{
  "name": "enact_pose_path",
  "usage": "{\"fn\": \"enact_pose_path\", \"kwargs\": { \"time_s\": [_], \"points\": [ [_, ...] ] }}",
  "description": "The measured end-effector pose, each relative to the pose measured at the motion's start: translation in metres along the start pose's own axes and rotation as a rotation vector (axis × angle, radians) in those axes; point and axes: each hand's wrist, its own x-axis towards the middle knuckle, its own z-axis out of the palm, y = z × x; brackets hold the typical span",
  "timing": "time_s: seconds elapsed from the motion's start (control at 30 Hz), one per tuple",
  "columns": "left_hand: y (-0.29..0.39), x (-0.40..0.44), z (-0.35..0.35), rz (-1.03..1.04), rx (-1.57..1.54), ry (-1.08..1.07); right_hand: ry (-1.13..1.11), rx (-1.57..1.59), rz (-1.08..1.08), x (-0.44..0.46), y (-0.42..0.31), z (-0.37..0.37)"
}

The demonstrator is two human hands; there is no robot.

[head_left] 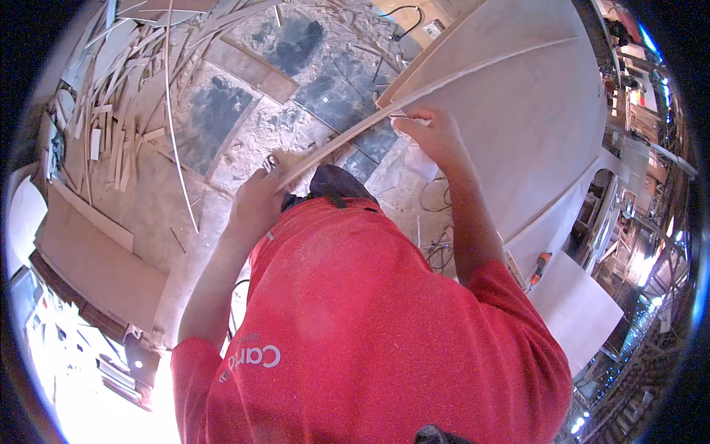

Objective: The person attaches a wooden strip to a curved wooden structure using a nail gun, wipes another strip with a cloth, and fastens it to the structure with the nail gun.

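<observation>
A long, thin wooden strip (344, 138) runs from in front of my body up and right across a large pale board. My left hand (259, 198) is closed around the strip's near end, its fingers partly hidden. Farther along, my right hand (438, 137) is closed on a whitish, translucent thing (420, 161) that hangs below the fingers; whether it is a bottle or a bag I cannot tell. Its upper end, by my thumb and fingertips, is close to the strip's edge. The large board (518, 111) lies flat to the right of this hand.
Wood offcuts (122, 111) are heaped at the upper left beside a long thin strip (174, 111). Sawdust covers the floor (274, 133). Cables (441, 255) trail below the board. An orange-and-black tool (540, 268) lies at right near a white sheet (580, 311). A brown panel (100, 255) is at left.
</observation>
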Motion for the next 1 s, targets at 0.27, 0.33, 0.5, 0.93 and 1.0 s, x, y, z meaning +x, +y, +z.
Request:
{"fn": "enact_pose_path", "kwargs": {
  "time_s": [0.27, 0.33, 0.5, 0.93, 1.0],
  "points": [
    [-0.008, -0.019, -0.004, 0.043, -0.087, 0.058, 0.090, -0.177, -0.031, -0.009, -0.008, 0.029],
    [-0.011, -0.019, -0.004, 0.042, -0.088, 0.055, 0.100, -0.198, -0.043, -0.008, -0.010, 0.033],
    [-0.016, -0.018, 0.001, 0.096, -0.195, 0.126, 0.140, -0.217, -0.075, -0.010, -0.015, 0.036],
    [-0.023, -0.016, -0.001, 0.122, -0.128, 0.103, 0.159, -0.273, -0.125, -0.010, -0.019, 0.034],
    [-0.025, -0.018, -0.002, 0.086, -0.131, 0.076, 0.104, -0.234, -0.124, -0.014, -0.019, 0.033]
  ]
}}
